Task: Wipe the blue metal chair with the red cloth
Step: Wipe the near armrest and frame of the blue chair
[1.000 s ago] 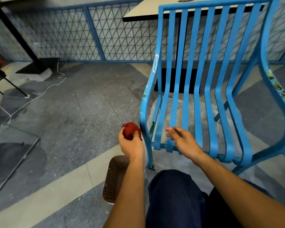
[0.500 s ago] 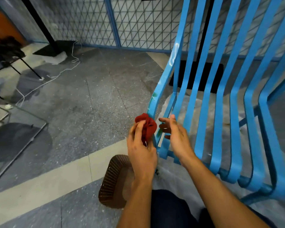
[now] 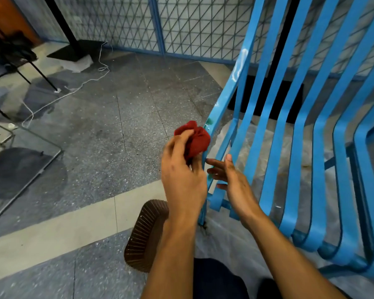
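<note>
A grey speckled floor [image 3: 117, 130] is crossed by a pale band [image 3: 52, 229]. A brown ribbed basket [image 3: 143, 236] sits on it near the bottom, beside a clear plastic sheet [image 3: 227, 249]. A white cord [image 3: 78, 87] trails toward a black post [image 3: 61, 20] on a flat base. Behind runs a blue-framed mesh fence [image 3: 121, 20]. A metal-framed glass panel [image 3: 30, 169] lies at left.

Even, diffuse light, moderately bright. Soft-edged shadows pool on the speckled floor [image 3: 117, 130] at left. Wide-angle distortion: the blue metal chair [image 3: 235, 83] bows toward frame edges. Slight motion blur on the left hand [image 3: 181, 180]; red cloth [image 3: 198, 139] folds lose detail.
</note>
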A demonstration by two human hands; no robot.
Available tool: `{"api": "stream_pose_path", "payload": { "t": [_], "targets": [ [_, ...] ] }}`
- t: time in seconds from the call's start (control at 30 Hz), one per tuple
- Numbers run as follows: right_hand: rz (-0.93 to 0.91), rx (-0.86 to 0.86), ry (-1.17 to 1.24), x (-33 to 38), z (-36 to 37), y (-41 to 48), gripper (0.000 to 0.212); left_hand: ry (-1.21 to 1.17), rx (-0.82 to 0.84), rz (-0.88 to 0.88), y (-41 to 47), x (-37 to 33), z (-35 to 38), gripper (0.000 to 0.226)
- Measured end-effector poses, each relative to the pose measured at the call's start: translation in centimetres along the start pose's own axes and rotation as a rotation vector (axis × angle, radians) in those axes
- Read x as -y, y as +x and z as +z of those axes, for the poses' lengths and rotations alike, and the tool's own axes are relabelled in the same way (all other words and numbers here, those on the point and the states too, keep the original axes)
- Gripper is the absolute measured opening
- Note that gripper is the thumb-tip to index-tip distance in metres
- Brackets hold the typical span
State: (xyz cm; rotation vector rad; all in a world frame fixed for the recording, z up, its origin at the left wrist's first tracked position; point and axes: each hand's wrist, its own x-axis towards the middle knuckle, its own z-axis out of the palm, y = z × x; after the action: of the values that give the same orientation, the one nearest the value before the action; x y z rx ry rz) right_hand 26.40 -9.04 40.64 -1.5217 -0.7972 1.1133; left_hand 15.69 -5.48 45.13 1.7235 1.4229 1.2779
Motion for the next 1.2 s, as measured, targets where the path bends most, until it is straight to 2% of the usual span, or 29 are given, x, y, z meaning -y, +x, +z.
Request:
{"api": "stream_pose_path", "payload": {
  "t": [0.1, 0.2, 0.33, 0.4, 0.53, 0.63, 0.73, 1.0, 1.2],
  "targets": [
    [0.027, -0.038, 0.062, -0.1, 0.4, 0.3, 0.061, 0.147, 0.075, 0.017, -0.5, 0.2, 0.8, 0.059],
    [0.044, -0.063, 0.109, 0.0, 0.5, 0.7, 0.061, 0.169, 0.065, -0.037, -2.0, 1.0, 0.6, 0.057],
    [0.062, -0.048, 0.121, 0.0, 0.5, 0.9, 0.064, 0.246, 0.144, -0.161, -2.7, 2.0, -1.1, 0.055],
    [0.066, -0.034, 0.111, 0.1, 0.4, 1.2, 0.066, 0.192, 0.103, -0.179, -2.2, 1.5, -1.6, 0.052],
    [0.082, -0.004, 0.108, 0.4, 0.0, 1.2, 0.067, 0.113, 0.071, -0.100, 1.0, -0.8, -0.7, 0.052],
    [0.084, 0.003, 0.091, 0.5, 0.0, 1.1, 0.064, 0.224, 0.146, 0.012, 2.8, -1.7, 0.4, 0.054],
    [0.080, 0.002, 0.094, 0.4, 0.0, 1.1, 0.066, 0.273, 0.166, 0.024, 1.9, -1.3, 0.7, 0.057],
    [0.079, -0.004, 0.127, 0.3, 0.1, 1.3, 0.071, 0.099, 0.087, -0.132, -1.8, 1.6, -0.5, 0.054],
    [0.110, 0.067, 0.133, 0.2, -0.6, 1.3, 0.078, 0.011, 0.020, -0.054, -0.6, 0.5, 0.9, 0.057]
  ]
}}
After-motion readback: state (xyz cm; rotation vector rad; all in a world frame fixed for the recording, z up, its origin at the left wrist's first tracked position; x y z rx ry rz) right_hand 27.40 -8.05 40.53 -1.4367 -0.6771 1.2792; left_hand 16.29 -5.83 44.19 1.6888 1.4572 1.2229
